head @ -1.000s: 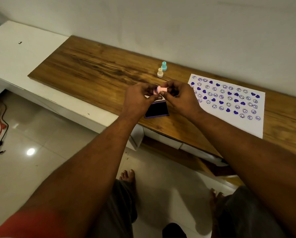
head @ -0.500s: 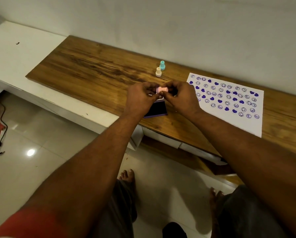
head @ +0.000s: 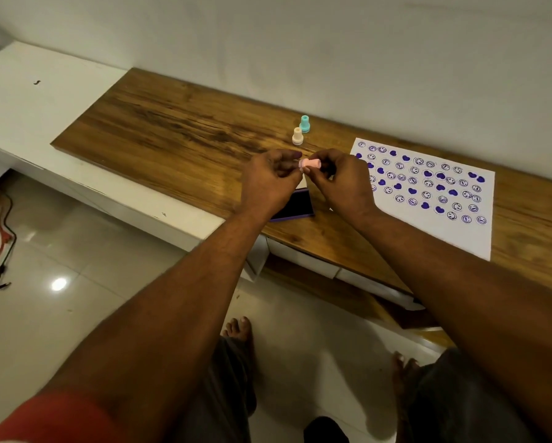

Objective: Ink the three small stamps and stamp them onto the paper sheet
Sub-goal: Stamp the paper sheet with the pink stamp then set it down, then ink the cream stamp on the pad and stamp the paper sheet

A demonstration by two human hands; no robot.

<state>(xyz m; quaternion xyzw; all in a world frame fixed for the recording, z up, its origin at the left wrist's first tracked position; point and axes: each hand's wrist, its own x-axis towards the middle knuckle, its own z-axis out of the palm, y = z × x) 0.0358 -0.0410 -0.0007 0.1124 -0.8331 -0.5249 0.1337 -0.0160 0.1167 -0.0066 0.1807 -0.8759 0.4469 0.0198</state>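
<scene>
Pink stamp [head: 309, 163] sideways, pinched between both hands' fingertips [head: 307, 169]

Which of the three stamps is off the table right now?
The pink stamp, held sideways between the left hand and right hand. The cream stamp and teal stamp stand upright on the wood.

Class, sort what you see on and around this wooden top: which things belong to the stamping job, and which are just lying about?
Part of the job:
pink stamp, held between left hand and right hand
cream stamp
teal stamp
ink pad
paper sheet, already partly stamped

Just lying about:
cables on the floor
white cabinet top
</scene>
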